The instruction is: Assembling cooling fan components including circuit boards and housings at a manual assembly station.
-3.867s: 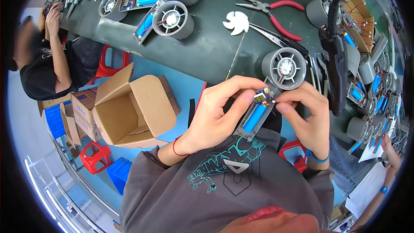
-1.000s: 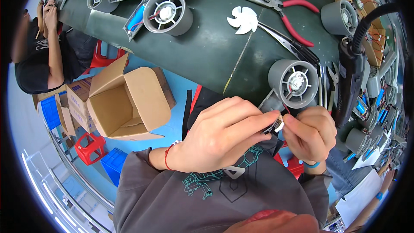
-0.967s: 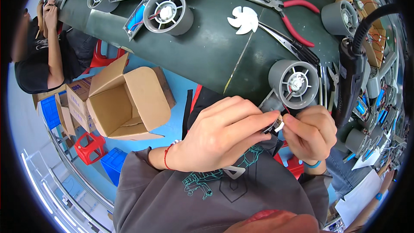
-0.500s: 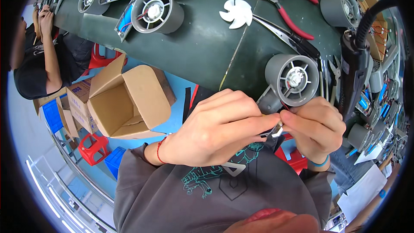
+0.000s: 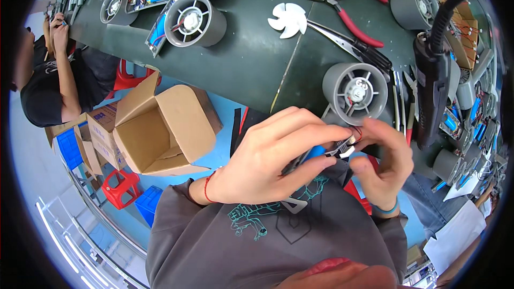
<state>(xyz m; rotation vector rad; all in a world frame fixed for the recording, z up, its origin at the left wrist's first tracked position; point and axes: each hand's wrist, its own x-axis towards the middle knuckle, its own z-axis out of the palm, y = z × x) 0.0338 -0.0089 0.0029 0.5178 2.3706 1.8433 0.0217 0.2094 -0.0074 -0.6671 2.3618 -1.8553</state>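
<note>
My left hand [image 5: 273,152] is closed around the open handle of a small fan, pinching it between thumb and fingers. A blue cylindrical battery [image 5: 316,152] shows under those fingers, and a small circuit board with a white part [image 5: 347,151] sticks out past the fingertips. The handle joins a round grey fan housing [image 5: 333,93] with a spoked motor mount [image 5: 357,92] inside, beyond my hands. Thin red and dark wires [image 5: 357,132] run from the housing to the board. My right hand [image 5: 388,166] is beside the board's end, thumb and index finger apart, holding nothing visible.
Red-handled pliers [image 5: 348,18], a black-handled long-jawed tool [image 5: 375,56] and a white fan blade [image 5: 289,20] lie on the green table [image 5: 251,53]. A black power tool [image 5: 432,85] hangs at right. More grey housings [image 5: 195,21] stand far left. An open carton [image 5: 155,139] sits below the table; another person [image 5: 59,85] works at left.
My right hand has let go of the board's end and spread its thumb and index finger. The board and white part show more plainly. My left hand keeps its hold.
</note>
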